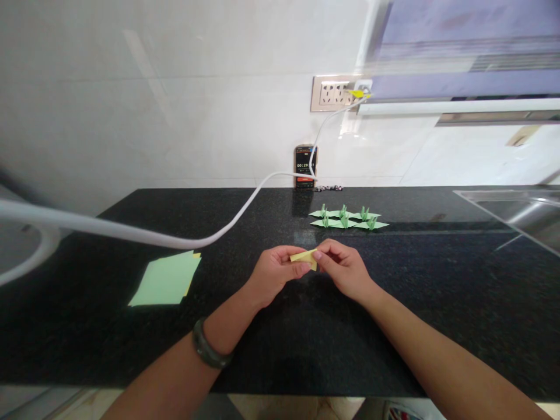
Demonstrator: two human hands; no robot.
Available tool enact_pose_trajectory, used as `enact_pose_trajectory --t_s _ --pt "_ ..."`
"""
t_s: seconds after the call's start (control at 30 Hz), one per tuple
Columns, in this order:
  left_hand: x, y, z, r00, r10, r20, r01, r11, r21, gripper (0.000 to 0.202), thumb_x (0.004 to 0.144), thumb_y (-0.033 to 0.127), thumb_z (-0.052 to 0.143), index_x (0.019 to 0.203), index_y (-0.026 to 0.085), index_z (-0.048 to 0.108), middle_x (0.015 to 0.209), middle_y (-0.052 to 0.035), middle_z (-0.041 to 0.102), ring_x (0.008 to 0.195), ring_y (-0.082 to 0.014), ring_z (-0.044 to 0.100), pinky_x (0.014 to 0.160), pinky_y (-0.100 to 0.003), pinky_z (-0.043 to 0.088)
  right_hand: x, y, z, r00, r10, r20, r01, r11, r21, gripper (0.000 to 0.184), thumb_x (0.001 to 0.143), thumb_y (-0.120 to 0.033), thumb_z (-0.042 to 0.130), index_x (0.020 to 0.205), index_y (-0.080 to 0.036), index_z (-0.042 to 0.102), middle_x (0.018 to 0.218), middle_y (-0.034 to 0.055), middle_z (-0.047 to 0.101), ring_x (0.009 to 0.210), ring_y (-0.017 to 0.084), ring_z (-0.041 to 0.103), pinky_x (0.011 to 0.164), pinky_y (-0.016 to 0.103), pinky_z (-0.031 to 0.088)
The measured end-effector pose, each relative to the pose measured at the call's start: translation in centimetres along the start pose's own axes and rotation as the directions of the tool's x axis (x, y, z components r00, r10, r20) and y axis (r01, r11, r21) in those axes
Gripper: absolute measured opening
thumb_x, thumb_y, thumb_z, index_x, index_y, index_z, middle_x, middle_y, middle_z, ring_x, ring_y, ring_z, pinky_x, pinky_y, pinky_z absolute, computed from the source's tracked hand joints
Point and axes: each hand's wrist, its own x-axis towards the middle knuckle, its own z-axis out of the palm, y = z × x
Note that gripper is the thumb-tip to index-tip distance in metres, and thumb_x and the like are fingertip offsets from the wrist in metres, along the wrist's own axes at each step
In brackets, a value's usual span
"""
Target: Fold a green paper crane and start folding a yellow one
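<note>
A small folded piece of yellow paper (304, 256) is pinched between my two hands, over the middle of the dark counter. My left hand (276, 272) grips its left part, thumb on the near side and fingers behind. On its right end, the thumb and forefinger of my right hand (345, 267) close together. Beyond my right hand stand several green folded paper cranes (345, 220) in two rows, wings touching or nearly so. Off to the left lies a stack of square paper sheets (165, 280), green on top with yellow edges peeking out.
A phone (305, 166) showing a timer leans against the wall at the back. Its white cable (236, 220) crosses the left side in the air and runs to the wall socket (335, 93). A sink (525, 213) is set into the right side of the black counter (437, 291).
</note>
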Motion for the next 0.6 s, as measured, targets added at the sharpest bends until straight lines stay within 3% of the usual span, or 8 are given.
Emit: enact_pose_trajectory --t_s 0.17,0.43,0.6 --pt "-0.20 0.43 0.31 0.995 -0.025 -0.094 0.032 0.997 0.074 0.035 0.062 0.030 0.067 0.090 0.012 0.060 0.079 -0.0071 0.067 0.071 -0.0150 0.062 0.055 -0.021 0.046 -0.06 0.01 0.06 1.000 -0.005 0.008 0.005 1.000 -0.011 0.019 0.078 -0.031 0.051 0.068 -0.016 0.057 0.063 0.0001 0.052 0.057 0.010 0.047 0.053 0.022 0.038" --pt "-0.14 0.40 0.30 0.995 -0.002 -0.101 0.015 0.991 0.133 0.034 0.065 0.032 0.064 0.091 0.010 0.059 0.076 -0.0080 0.067 0.068 -0.0154 0.062 0.055 -0.022 0.047 -0.10 -0.28 0.11 1.000 -0.011 0.026 0.012 1.000 -0.028 0.019 0.079 -0.029 0.050 0.069 -0.016 0.058 0.064 0.0009 0.053 0.060 0.011 0.048 0.055 0.023 0.039" --pt "-0.30 0.64 0.23 0.997 0.003 -0.081 0.013 0.981 0.192 0.034 0.067 0.036 0.062 0.089 0.010 0.061 0.073 -0.0082 0.067 0.065 -0.0156 0.062 0.055 -0.023 0.047 -0.33 -0.42 0.28 1.000 0.023 0.015 -0.024 0.998 0.062 0.015 0.078 -0.029 0.052 0.085 -0.018 0.057 0.071 0.0020 0.056 0.061 0.011 0.050 0.056 0.024 0.041"
